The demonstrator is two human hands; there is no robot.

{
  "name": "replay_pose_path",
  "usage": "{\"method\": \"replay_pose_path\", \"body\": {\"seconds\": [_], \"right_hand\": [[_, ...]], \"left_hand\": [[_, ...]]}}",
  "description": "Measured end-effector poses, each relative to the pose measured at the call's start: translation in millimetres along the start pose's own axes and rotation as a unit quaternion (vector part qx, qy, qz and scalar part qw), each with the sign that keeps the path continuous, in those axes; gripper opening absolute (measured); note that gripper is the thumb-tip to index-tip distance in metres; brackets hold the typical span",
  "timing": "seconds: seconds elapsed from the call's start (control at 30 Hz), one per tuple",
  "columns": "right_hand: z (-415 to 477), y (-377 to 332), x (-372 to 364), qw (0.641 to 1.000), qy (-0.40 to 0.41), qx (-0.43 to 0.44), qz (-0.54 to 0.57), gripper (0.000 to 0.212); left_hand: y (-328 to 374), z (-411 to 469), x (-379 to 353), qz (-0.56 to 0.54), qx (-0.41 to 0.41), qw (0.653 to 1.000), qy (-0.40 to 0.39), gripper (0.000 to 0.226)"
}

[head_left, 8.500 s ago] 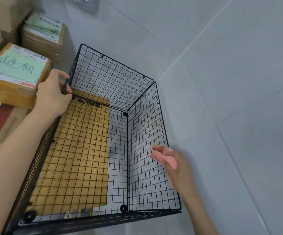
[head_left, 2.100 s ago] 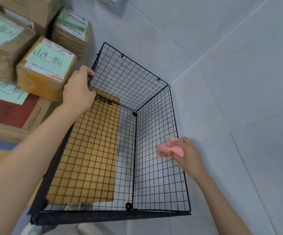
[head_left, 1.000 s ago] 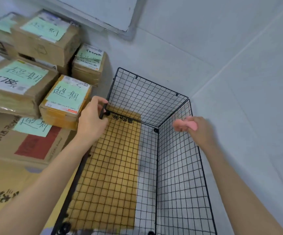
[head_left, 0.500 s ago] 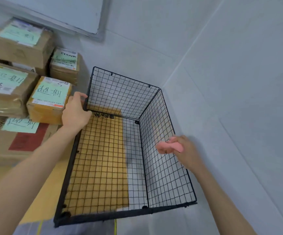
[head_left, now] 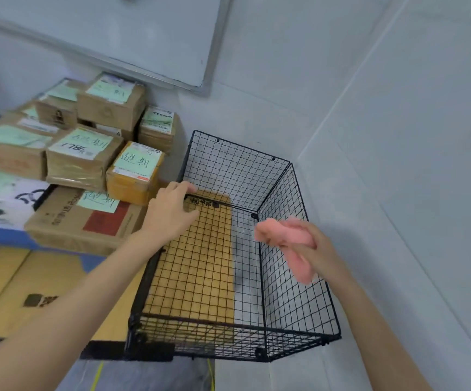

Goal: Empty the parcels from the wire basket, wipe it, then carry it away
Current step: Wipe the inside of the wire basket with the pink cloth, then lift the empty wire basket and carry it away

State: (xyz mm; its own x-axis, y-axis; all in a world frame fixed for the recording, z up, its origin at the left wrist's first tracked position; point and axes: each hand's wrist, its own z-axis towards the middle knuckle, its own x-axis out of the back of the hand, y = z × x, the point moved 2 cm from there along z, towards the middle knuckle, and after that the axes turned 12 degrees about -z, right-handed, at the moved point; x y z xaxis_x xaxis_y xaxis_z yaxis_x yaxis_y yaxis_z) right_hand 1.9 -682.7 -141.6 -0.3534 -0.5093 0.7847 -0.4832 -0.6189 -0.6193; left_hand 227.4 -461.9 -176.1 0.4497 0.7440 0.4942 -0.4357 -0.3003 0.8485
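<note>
— Black wire basket (head_left: 237, 170) looks empty. Confirm?
— Confirmed, no parcels (head_left: 135, 170) inside. They're stacked to its left, nearest one just beside the far-left corner. A brown sheet (head_left: 192, 266) shows through the bottom mesh. Can't tell if it's in the basket or under it.
— Orientation?
— Long axis runs straight away from the person, short near end at the body. Grey tile (head_left: 398, 221) all along the right side.
— Hands?
— Left hand (head_left: 172, 213) is at the far-left corner, fingers curled over the rim there. Reads as a brace. Right hand (head_left: 319, 249) is closed around a pink cloth (head_left: 288, 235) at the top edge of the right long wall, about mid-length. The cloth is motion-blurred, so I can't tell whether it's touching the wire.
— Step?
— Wipe, I'd say, on the right wall. Carry not started.
— What does the next move turn on?
— The cloth hand sits on the right long side, so strokes run along the long axis and that wall is the easy one. The left wall lies across the basket from the cloth, nearer the bracing hand. Expect a reach across or a swap.
— And the lift?
— Hands are on opposite long sides but staggered, left far and right mid. My guess is the near end sags unless the left hand slides back.
</note>
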Motion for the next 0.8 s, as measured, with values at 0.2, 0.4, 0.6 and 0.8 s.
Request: {"method": "replay_pose_path", "body": {"seconds": [0.2, 0.4, 0.6, 0.8], "right_hand": [[-21, -28, -29, 0.999, -0.026, -0.012, 0.045, 0.055], [-36, -66, -64, 0.998, -0.01, 0.043, -0.049, 0.087], [-53, -132, -89, 0.985, 0.016, 0.152, -0.082, 0.079], [-76, -226, -130, 0.956, 0.003, 0.284, -0.069, 0.078]], "left_hand": [[-3, -52, 12, 0.056, -0.01, 0.998, 0.011, 0.048], [-12, -106, 46, 0.161, 0.005, 0.987, 0.016, 0.054], [-35, -150, 108, 0.196, 0.044, 0.977, 0.069, 0.056], [-71, -175, 179, 0.212, 0.105, 0.967, 0.098, 0.061]]}}
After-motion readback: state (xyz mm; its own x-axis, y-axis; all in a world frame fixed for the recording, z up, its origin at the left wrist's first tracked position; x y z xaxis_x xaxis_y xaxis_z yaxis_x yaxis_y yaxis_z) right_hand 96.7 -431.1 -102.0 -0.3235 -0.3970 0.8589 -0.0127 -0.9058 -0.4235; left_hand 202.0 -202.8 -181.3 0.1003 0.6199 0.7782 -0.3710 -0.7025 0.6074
